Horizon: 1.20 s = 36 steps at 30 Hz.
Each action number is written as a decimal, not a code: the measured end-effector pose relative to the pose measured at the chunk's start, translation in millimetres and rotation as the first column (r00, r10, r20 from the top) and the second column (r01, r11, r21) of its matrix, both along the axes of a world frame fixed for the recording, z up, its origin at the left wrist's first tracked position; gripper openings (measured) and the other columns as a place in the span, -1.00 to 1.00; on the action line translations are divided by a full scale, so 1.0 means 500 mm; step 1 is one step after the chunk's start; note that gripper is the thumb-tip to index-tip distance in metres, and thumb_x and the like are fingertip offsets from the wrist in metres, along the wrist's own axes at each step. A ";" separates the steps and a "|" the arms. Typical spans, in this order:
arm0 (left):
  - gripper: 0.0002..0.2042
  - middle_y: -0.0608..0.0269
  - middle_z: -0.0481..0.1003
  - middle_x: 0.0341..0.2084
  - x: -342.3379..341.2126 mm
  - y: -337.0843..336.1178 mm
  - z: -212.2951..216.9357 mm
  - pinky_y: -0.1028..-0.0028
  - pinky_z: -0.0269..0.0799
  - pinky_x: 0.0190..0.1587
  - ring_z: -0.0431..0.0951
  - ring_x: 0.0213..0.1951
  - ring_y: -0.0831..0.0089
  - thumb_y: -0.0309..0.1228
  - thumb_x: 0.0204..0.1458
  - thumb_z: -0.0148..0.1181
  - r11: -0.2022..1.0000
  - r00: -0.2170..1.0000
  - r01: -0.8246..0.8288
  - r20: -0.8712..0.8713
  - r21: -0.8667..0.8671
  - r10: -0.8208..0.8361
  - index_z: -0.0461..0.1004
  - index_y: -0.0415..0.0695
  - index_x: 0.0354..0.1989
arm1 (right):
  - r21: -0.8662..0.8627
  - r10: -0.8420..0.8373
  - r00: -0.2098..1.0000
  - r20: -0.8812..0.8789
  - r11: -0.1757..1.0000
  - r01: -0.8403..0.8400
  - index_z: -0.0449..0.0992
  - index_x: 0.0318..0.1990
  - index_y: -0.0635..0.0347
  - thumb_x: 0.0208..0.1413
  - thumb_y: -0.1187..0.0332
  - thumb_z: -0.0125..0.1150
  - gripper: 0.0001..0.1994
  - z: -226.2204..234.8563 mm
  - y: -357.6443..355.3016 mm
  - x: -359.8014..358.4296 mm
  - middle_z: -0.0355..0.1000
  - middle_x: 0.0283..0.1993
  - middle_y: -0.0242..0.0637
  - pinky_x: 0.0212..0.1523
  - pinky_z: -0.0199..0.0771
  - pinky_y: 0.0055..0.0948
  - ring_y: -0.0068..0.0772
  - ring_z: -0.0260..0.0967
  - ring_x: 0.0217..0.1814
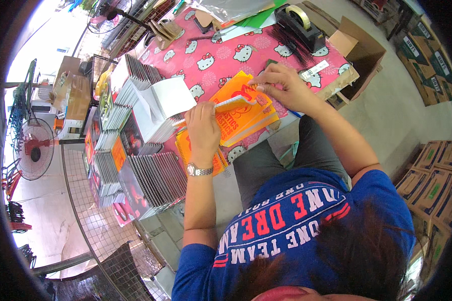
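Orange printed covers (238,123) lie in a fanned pile at the table's front edge. Above the pile, a lifted orange-covered booklet (232,102) shows a white edge between my hands. My left hand (204,125) is closed at its left end, knuckles up; the fingertips are partly hidden. My right hand (285,86) pinches near its upper right corner, thumb against forefinger. Beside my left hand, a spiral notebook (175,95) lies open at blank white pages on a stack. More orange covers (185,147) lie under my left wrist.
Stacks of spiral-bound notebooks (155,175) crowd the table's left side. On the pink patterned tablecloth (211,78) stand a black tape dispenser (302,30) and loose black binding spirals (289,47). An open cardboard box (359,55) is at the right; closed cartons (432,185) stand farther right.
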<state>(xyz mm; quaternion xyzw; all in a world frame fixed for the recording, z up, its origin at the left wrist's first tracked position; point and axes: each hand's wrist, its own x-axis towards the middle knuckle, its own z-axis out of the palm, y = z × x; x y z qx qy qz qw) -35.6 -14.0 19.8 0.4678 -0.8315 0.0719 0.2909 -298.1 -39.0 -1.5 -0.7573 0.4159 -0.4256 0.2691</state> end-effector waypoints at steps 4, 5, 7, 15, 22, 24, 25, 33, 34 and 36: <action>-0.88 0.14 0.45 -0.34 -0.010 -0.012 -0.010 0.23 0.20 -0.09 0.42 -0.23 0.17 -0.52 0.07 -0.03 1.000 0.996 -0.021 -0.085 0.019 0.023 0.42 -0.18 -0.26 | -0.018 0.029 0.998 0.060 0.999 -0.028 0.60 -0.14 -0.06 0.09 0.30 0.22 -0.82 -0.005 -0.004 0.016 0.42 -0.27 -0.32 0.00 0.20 -0.21 -0.28 0.34 -0.04; -0.90 0.15 0.45 -0.34 -0.007 -0.022 -0.008 0.24 0.19 -0.09 0.42 -0.23 0.18 -0.49 0.07 0.01 1.000 0.995 0.011 -0.101 0.005 -0.011 0.42 -0.17 -0.27 | -0.114 -0.036 0.999 0.014 0.993 0.038 0.59 -0.15 -0.04 0.08 0.34 0.20 -0.82 0.001 -0.003 0.020 0.42 -0.26 -0.32 -0.01 0.21 -0.22 -0.26 0.35 -0.06; -0.92 0.17 0.46 -0.35 -0.006 -0.044 -0.006 0.26 0.17 -0.09 0.42 -0.24 0.20 -0.46 0.07 0.06 0.999 0.992 0.045 -0.119 -0.012 -0.046 0.42 -0.15 -0.28 | -0.215 -0.107 0.994 -0.029 0.972 0.099 0.58 -0.15 -0.01 0.07 0.37 0.19 -0.82 0.015 -0.002 0.023 0.43 -0.25 -0.31 -0.03 0.22 -0.22 -0.25 0.36 -0.08; -0.72 0.25 0.50 -0.46 -0.034 -0.087 -0.005 0.31 0.14 -0.12 0.45 -0.33 0.31 -0.22 -0.18 0.42 0.993 0.995 0.045 -0.083 -0.107 -0.054 0.53 -0.11 -0.39 | -0.069 0.144 0.989 0.017 0.987 -0.142 0.52 0.00 0.05 0.09 0.51 0.07 -0.69 0.022 -0.021 0.014 0.45 -0.34 -0.24 -0.27 0.37 -0.33 -0.26 0.42 -0.27; -0.68 0.33 0.44 -0.54 -0.033 -0.053 -0.006 0.32 0.11 -0.17 0.41 -0.37 0.34 -0.15 -0.25 0.46 0.994 0.995 0.026 -0.094 -0.103 -0.036 0.49 -0.08 -0.49 | 0.367 0.254 0.958 0.135 0.885 -0.287 0.46 0.00 0.19 0.12 0.55 0.09 -0.73 0.048 0.008 0.014 0.35 -0.39 -0.28 -0.22 0.41 -0.46 -0.38 0.41 -0.28; -0.68 0.32 0.44 -0.54 -0.036 -0.038 -0.007 0.33 0.11 -0.17 0.40 -0.36 0.34 -0.14 -0.24 0.46 0.996 0.997 0.009 -0.079 -0.091 -0.016 0.48 -0.07 -0.48 | -0.115 0.269 0.958 0.101 0.960 -0.257 0.45 -0.04 0.19 0.12 0.42 0.17 -0.75 0.026 0.013 0.023 0.39 -0.32 -0.20 -0.24 0.43 -0.30 -0.24 0.41 -0.25; -0.68 0.32 0.44 -0.54 -0.039 -0.033 -0.007 0.33 0.11 -0.17 0.40 -0.36 0.34 -0.14 -0.24 0.46 0.996 0.997 0.013 -0.079 -0.089 -0.020 0.48 -0.07 -0.48 | -0.113 0.264 0.959 0.102 0.961 -0.253 0.45 -0.04 0.19 0.12 0.42 0.17 -0.75 0.020 0.013 0.021 0.39 -0.32 -0.20 -0.24 0.43 -0.30 -0.24 0.41 -0.25; -0.74 0.22 0.52 -0.33 -0.072 -0.039 0.015 0.29 0.19 -0.08 0.47 -0.22 0.26 -0.29 -0.03 0.30 0.998 0.999 0.021 -0.033 -0.064 -0.024 0.50 -0.10 -0.19 | -0.046 0.006 0.999 -0.051 0.999 -0.008 0.43 0.00 0.16 0.11 0.37 0.17 -0.70 0.029 0.026 0.033 0.42 -0.20 -0.10 -0.12 0.44 -0.17 -0.03 0.42 -0.06; -0.74 0.22 0.52 -0.33 -0.081 -0.043 0.019 0.29 0.19 -0.08 0.47 -0.22 0.26 -0.29 -0.03 0.30 0.998 0.999 0.020 -0.034 -0.064 -0.023 0.50 -0.10 -0.19 | -0.046 0.007 0.999 -0.052 0.999 -0.009 0.43 0.00 0.16 0.11 0.37 0.17 -0.70 0.035 0.019 0.033 0.42 -0.20 -0.10 -0.12 0.44 -0.17 -0.03 0.42 -0.06; -0.74 0.17 0.51 -0.23 -0.097 -0.048 0.025 0.28 0.20 -0.03 0.46 -0.15 0.22 -0.35 0.06 0.17 0.995 0.995 0.096 0.034 0.036 -0.097 0.45 -0.08 -0.07 | -0.020 -0.021 0.997 -0.074 1.000 0.020 0.39 0.03 0.16 0.11 0.36 0.16 -0.67 0.056 0.001 0.029 0.44 -0.20 -0.06 -0.09 0.45 -0.16 0.01 0.42 -0.03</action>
